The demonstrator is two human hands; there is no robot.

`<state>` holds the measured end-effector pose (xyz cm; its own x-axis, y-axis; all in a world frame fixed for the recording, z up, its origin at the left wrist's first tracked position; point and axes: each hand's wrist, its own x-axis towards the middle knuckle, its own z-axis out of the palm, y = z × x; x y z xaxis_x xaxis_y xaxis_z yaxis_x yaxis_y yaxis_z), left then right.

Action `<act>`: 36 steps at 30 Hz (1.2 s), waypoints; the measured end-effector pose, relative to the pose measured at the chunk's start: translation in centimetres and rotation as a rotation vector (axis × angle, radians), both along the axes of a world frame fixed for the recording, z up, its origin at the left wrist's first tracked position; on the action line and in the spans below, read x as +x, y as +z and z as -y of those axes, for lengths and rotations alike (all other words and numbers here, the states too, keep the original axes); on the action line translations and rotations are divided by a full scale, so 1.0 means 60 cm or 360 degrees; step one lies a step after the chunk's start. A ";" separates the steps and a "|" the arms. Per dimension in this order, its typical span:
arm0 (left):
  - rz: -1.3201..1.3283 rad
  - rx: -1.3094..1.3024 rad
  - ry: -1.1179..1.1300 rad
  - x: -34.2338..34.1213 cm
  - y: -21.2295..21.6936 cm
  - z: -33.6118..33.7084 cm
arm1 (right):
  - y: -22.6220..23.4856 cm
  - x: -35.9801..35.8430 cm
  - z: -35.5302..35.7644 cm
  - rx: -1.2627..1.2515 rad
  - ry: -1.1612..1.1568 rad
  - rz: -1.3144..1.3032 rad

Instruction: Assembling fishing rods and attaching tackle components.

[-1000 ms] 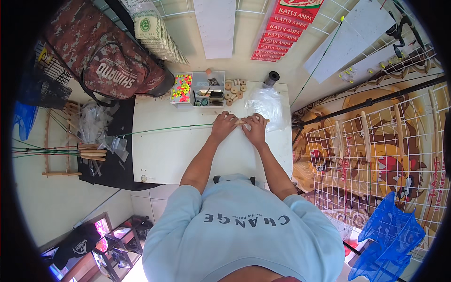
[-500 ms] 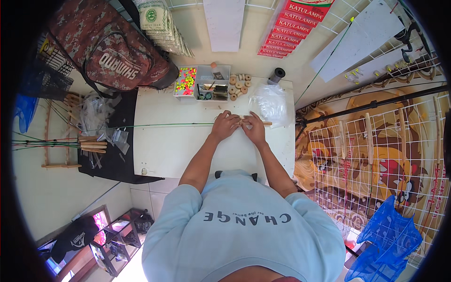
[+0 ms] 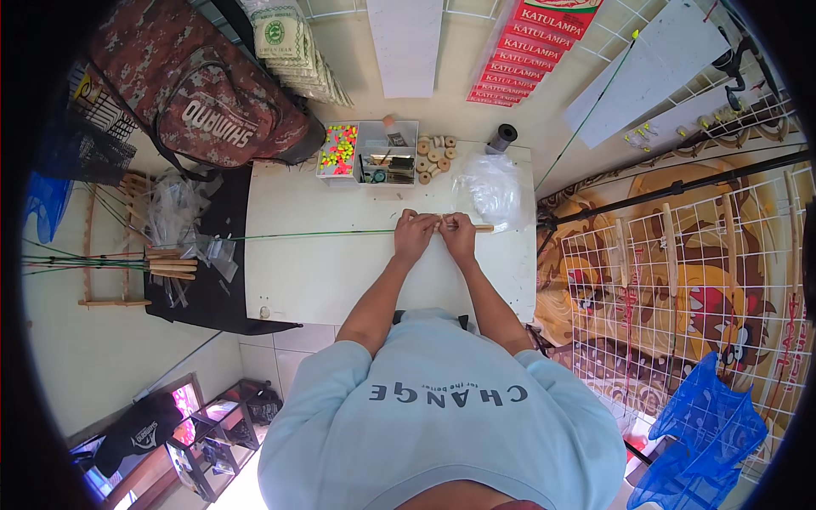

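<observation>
Both hands, left hand [image 3: 414,235] and right hand [image 3: 460,235], grip the thin green rod [image 3: 314,234] at its wooden handle end [image 3: 483,227], steadying it flat across the white desk [image 3: 340,280].

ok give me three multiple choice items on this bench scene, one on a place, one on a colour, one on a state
1. Where does the clear plastic bag lie?
A. on the white table, to the right of the hands
B. on the floor
C. inside the compartment box

2. What colour is the thin rod running left from the hands?
A. red
B. green
C. white

3. How do the left hand and right hand stand?
A. both flat on the table
B. one raised to the wall
C. both closed on the rod's wooden handle

Answers: 1 A, the bag sits on the tabletop right of the hands. 2 B, the shaft shows green against the white top. 3 C, both fists grip it side by side.
</observation>
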<state>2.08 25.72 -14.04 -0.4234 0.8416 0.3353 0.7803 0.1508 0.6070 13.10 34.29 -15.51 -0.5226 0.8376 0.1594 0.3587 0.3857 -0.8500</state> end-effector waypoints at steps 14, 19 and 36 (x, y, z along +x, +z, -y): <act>0.1026 0.0119 0.0538 0.008 -0.038 -0.017 | -0.021 0.003 -0.008 -0.0222 -0.0073 -0.0023; 0.0987 0.0043 0.0394 -0.003 -0.034 -0.021 | -0.026 0.004 -0.008 -0.0183 -0.0076 -0.0056; 0.1259 -0.0112 0.0404 -0.016 -0.020 -0.021 | -0.005 0.001 -0.016 -0.0058 -0.0145 0.0047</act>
<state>1.13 26.99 -15.22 -0.6917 0.6967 -0.1904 0.0650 0.3226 0.9443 13.17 35.24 -15.82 -0.4479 0.8868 0.1138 0.4159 0.3193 -0.8515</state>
